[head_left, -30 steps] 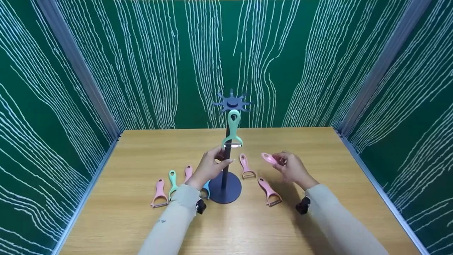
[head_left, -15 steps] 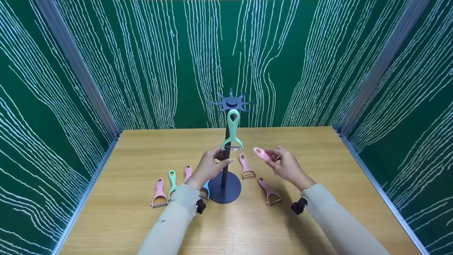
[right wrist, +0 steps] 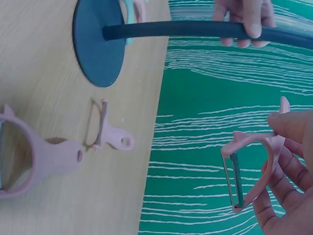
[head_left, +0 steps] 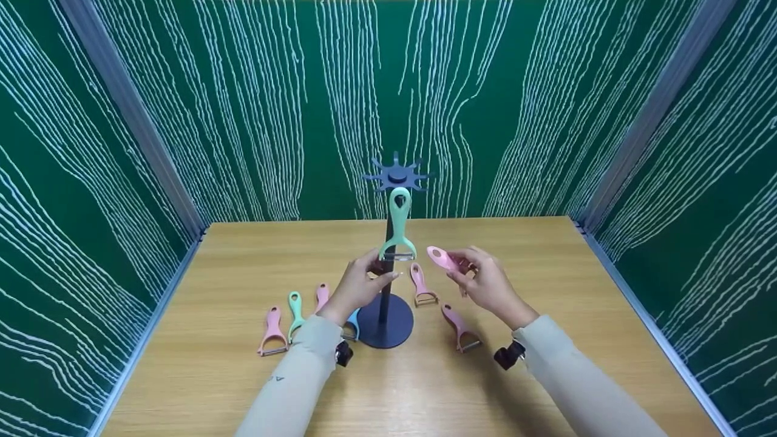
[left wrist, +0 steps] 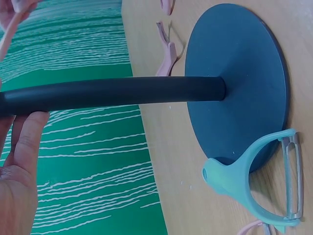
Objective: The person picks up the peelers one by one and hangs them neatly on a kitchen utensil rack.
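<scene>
My left hand [head_left: 364, 285] grips the black pole [left wrist: 146, 90] of a stand, thumb on one side and fingers on the other. Near the stand's star-shaped top [head_left: 397, 177] hangs a green Y-shaped peeler [head_left: 399, 227], in front of the pole. To the right of the stand, above the table, my right hand [head_left: 490, 284] pinches a pink peeler [right wrist: 275, 144]. Its holed handle end points toward the stand in the head view. The right wrist view shows its blade facing away from the palm.
The stand's round base [head_left: 394, 334] rests on the wooden table [head_left: 400, 400]. Two pink peelers [head_left: 419, 279] lie right of it. On the left lie pink peelers [head_left: 274, 321], a green peeler [head_left: 296, 308] and a blue peeler [left wrist: 232, 181] beside the base, partly behind my left forearm.
My right hand has moved left and slightly away from me, bringing the pink peeler closer to the stand. My left hand stays on the pole. The hanging green peeler has tilted slightly.
</scene>
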`<control>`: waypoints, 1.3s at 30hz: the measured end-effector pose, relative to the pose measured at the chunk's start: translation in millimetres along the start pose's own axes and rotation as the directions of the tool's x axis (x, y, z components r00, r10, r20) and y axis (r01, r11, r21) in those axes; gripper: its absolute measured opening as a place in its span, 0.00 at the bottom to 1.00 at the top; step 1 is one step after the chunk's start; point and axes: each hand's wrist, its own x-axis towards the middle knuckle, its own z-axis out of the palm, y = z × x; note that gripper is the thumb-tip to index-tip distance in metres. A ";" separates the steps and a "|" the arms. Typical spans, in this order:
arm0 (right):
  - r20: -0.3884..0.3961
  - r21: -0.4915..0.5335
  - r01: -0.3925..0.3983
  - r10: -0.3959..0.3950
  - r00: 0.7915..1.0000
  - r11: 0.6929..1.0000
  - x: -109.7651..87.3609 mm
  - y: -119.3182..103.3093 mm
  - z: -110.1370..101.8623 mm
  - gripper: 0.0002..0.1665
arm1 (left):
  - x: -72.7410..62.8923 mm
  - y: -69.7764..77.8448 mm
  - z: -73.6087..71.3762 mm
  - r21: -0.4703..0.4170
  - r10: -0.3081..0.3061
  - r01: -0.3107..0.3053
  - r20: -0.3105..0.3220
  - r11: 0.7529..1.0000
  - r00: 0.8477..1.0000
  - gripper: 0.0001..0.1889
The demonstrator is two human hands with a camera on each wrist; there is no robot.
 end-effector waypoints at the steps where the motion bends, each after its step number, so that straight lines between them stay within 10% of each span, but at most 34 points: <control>1: -0.012 0.003 0.018 -0.018 1.000 1.000 -0.2 -1.8 0.2 0.22 | 0.1 -0.3 0.0 -0.001 0.000 0.000 0.001 1.000 1.000 0.11; 39: -0.337 0.078 0.361 -0.316 0.887 0.929 -3.6 -53.5 -10.3 0.21 | -1.4 2.1 0.4 0.035 0.058 -0.058 -0.006 0.998 0.998 0.10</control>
